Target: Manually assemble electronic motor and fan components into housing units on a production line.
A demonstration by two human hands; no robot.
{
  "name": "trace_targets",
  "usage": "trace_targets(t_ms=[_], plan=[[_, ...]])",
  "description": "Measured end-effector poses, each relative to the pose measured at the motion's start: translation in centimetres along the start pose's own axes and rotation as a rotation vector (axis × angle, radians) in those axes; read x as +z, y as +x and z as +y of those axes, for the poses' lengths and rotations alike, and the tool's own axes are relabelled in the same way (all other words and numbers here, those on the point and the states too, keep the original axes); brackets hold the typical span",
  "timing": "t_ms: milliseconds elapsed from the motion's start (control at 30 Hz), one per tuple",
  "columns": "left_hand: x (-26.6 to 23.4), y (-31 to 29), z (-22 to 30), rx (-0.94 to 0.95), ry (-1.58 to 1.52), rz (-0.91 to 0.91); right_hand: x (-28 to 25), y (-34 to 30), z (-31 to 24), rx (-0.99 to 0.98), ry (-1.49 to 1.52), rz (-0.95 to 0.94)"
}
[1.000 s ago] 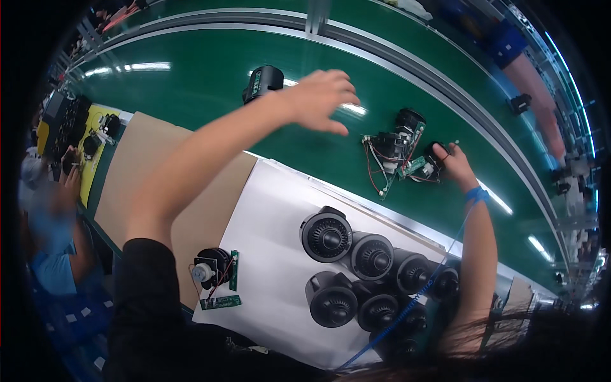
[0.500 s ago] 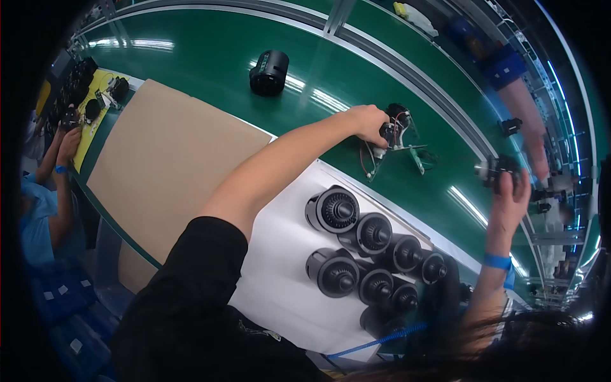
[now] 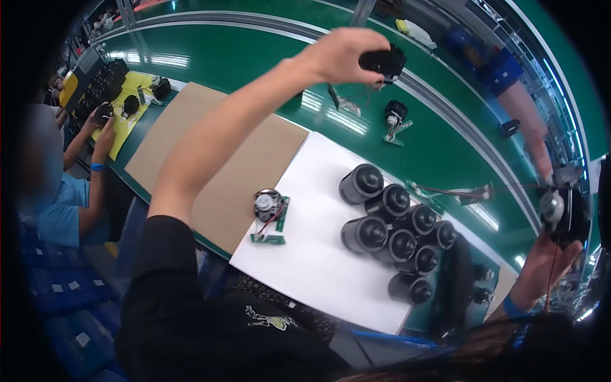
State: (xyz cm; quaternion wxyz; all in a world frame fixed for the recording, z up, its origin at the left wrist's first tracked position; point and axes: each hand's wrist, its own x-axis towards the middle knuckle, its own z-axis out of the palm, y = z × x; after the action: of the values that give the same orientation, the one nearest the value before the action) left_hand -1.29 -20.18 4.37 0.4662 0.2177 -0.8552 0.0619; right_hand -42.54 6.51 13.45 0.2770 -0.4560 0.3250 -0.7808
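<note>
My left hand [image 3: 340,54] is raised over the green conveyor belt [image 3: 254,57], shut on a black motor part [image 3: 383,62] with thin wires hanging below it. At the far right my right hand [image 3: 546,262] holds up a black round part with a silver face [image 3: 559,213], trailing a thin wire. Between my arms, several black cylindrical housings [image 3: 389,224] stand clustered on a white sheet [image 3: 312,261]. A small round motor with green circuit boards [image 3: 269,209] lies at the sheet's left edge.
A brown cardboard sheet [image 3: 229,159] lies left of the white sheet. A small wired part [image 3: 396,116] rests on the belt. A co-worker in a blue shirt [image 3: 63,204] handles black parts on a yellow mat [image 3: 124,124] at left. Another person's arm [image 3: 527,121] reaches in upper right.
My left hand has lifted the black motor part off the belt and raised it. My right hand has carried its part down and farther right. The view shifted left.
</note>
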Motion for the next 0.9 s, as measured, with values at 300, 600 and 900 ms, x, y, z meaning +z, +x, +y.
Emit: trace_targets(t_ms=[300,600,900], plan=[[-8.7,-7.6,16.8,-0.167,-0.267,-0.178,5.1,-17.2,3.4,0.178,-0.281,-0.081],[-0.6,-18.4,21.1,-0.437,-0.164,-0.373,1.8,-27.9,12.2,0.288,-0.511,0.017],[1.6,-18.2,18.6,-0.625,0.193,-0.616,-2.0,-34.1,17.1,0.338,-0.79,0.012]])
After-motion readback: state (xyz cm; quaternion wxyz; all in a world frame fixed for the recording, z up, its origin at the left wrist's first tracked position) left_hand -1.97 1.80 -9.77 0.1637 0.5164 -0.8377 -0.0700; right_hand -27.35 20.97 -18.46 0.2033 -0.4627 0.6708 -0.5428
